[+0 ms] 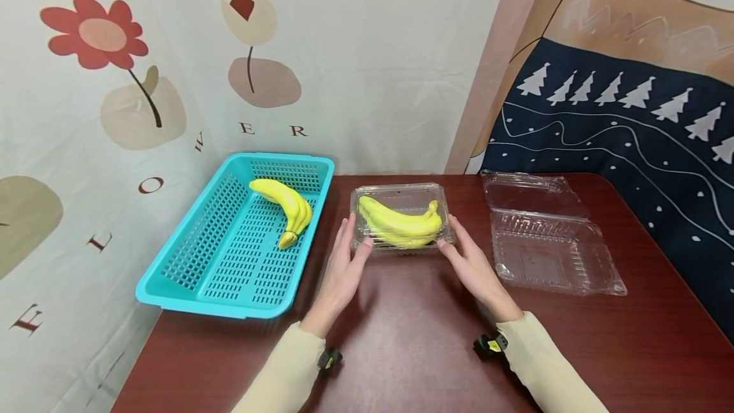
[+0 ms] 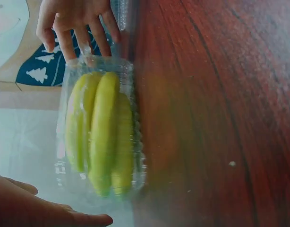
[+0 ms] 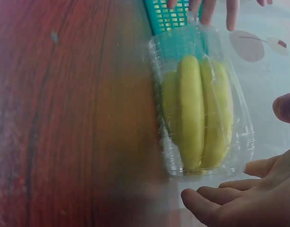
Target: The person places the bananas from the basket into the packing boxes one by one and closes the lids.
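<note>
A bunch of yellow bananas [image 1: 398, 222] lies inside a clear plastic clamshell box [image 1: 401, 190] with its lid down, on the table in the head view. At the box's left end is my left hand [image 1: 343, 266], fingers extended along the side and thumb at the front corner. My right hand [image 1: 473, 266] mirrors it at the right end, fingers straight. Both wrist views show the bananas through the clear plastic, with the left hand's fingers [image 2: 95, 220] and the right hand's fingers [image 3: 216, 196] right by the box ends.
To the left stands a turquoise plastic basket [image 1: 229, 311] with another banana bunch [image 1: 292, 209] inside. A second clear clamshell box [image 1: 545, 253] lies opened out at the right. A printed curtain [image 1: 373, 81] hangs behind the dark red wooden table [image 1: 401, 336].
</note>
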A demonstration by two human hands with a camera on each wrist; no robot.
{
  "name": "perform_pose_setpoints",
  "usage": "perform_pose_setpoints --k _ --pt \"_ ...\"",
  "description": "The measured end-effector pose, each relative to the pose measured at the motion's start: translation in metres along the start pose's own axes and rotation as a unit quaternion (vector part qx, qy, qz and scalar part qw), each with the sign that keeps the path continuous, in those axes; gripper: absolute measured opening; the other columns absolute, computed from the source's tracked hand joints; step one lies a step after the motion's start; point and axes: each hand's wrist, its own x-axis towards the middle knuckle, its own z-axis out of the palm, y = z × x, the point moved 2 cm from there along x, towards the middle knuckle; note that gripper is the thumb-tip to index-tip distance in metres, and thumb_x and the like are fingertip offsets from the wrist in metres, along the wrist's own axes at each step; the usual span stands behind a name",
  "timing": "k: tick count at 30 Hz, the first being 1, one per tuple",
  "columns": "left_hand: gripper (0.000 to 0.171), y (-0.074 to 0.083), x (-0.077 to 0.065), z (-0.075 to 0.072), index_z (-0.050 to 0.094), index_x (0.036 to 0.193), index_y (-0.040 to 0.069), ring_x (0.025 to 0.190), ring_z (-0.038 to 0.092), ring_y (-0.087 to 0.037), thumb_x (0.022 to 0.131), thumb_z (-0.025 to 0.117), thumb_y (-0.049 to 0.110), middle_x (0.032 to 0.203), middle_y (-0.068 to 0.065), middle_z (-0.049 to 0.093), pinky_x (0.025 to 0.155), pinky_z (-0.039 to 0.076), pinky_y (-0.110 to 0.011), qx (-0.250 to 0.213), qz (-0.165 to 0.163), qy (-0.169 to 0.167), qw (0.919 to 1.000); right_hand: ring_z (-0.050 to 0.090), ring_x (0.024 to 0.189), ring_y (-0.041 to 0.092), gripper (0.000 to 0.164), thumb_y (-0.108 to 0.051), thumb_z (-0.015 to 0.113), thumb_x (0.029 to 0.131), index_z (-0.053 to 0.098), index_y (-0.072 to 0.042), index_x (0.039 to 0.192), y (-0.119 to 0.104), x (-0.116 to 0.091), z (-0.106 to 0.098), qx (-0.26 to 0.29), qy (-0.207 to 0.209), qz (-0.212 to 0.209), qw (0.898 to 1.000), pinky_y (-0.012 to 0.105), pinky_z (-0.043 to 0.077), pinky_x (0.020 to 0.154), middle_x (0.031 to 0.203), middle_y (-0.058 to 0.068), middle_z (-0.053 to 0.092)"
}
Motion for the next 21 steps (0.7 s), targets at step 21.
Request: perform_pose_setpoints --k 21 --pt "0.079 0.050 -0.029 -0.039 0.032 0.164 0.021 0.159 0.009 -0.022 0.097 0.063 0.049 0.172 0.004 0.020 0.119 0.023 -0.067 0.139 0.132 -0.025 0.9812 0.021 0.156 0.028 0.070 -0.035 0.060 0.105 0.029 -0.015 0.165 -0.040 -0.028 0.011 -0.101 0.026 -0.129 0.986 0.059 0.030 0.118 0.173 0.002 0.011"
